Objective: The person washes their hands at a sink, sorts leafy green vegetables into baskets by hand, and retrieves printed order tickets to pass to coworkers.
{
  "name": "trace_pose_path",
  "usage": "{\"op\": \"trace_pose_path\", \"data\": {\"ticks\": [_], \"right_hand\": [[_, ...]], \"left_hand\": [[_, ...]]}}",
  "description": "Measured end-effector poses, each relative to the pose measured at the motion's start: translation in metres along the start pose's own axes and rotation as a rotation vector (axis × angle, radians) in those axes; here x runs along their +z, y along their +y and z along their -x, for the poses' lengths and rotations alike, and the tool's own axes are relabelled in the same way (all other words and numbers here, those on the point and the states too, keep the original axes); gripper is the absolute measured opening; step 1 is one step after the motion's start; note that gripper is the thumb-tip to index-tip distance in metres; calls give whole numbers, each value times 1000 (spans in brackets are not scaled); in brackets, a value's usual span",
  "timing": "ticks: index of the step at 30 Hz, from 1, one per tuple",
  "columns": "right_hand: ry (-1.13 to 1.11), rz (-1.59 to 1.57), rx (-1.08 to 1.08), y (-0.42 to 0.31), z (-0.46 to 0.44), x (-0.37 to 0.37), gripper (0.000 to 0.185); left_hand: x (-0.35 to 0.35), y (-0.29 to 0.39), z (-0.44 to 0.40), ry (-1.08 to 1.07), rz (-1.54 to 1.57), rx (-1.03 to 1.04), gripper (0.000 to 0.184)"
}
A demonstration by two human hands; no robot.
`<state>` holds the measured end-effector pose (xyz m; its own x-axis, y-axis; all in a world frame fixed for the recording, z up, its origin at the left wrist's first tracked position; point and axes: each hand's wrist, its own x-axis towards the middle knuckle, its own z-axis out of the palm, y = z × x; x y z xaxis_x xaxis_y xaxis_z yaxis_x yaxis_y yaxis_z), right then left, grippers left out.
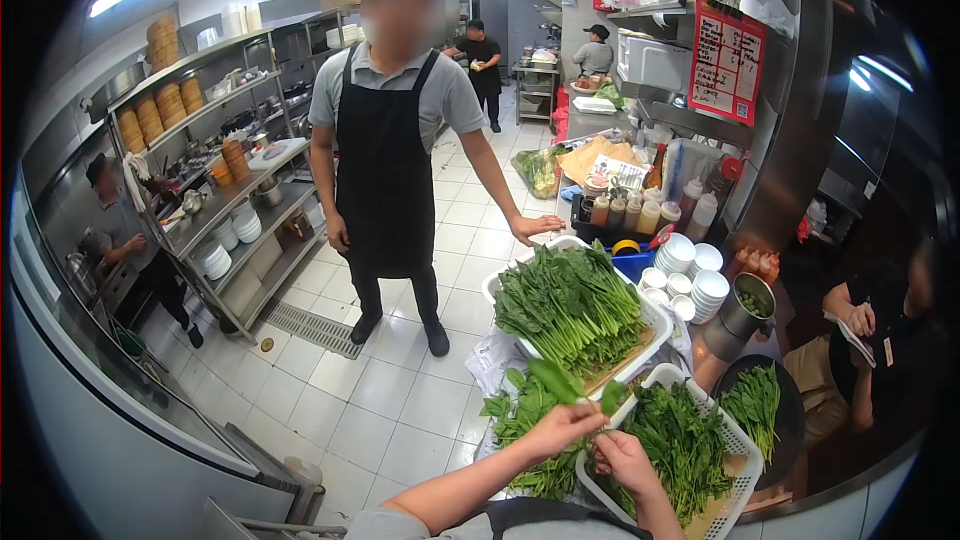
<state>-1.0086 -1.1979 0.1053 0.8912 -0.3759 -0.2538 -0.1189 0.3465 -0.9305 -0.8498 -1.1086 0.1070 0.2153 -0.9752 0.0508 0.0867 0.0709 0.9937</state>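
My left hand [568, 428] is closed in a pinch on a leafy green sprig [556, 381], whose broad leaves stick up past the fingertips. Just beside it, my right hand [622, 458] has its fingers closed at the sprig's lower stem. Both hands hover over loose leafy greens [528, 418] on the left and a white perforated basket [748, 452] of greens on the right. Beyond them, a second white basket [655, 348] holds a thick bundle of greens [570, 305] with stems toward me.
A co-worker in a black apron [385, 150] stands across, one hand [535, 228] by the far basket's rim. Stacked white bowls [710, 290], sauce bottles [650, 215] and a metal pot [752, 295] crowd the right. More greens lie on a dark round surface [785, 445].
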Motion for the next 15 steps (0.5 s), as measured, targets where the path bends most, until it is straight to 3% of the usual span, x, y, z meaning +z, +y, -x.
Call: {"op": "trace_pose_path", "data": {"ticks": [4, 6, 9, 12, 15], "right_hand": [[53, 214, 24, 9, 5, -5, 20], [88, 353, 38, 8, 11, -8, 19], [184, 254, -66, 10, 13, -10, 16], [255, 287, -359, 8, 2, -6, 18], [285, 100, -358, -7, 0, 10, 18]], "left_hand": [[-26, -6, -13, 167, 532, 72, 23], [-39, 15, -10, 238, 595, 152, 28], [-53, 5, -5, 205, 501, 69, 22], [-33, 17, 4, 13, 112, -27, 22], [-10, 3, 3, -103, -44, -77, 22]]}}
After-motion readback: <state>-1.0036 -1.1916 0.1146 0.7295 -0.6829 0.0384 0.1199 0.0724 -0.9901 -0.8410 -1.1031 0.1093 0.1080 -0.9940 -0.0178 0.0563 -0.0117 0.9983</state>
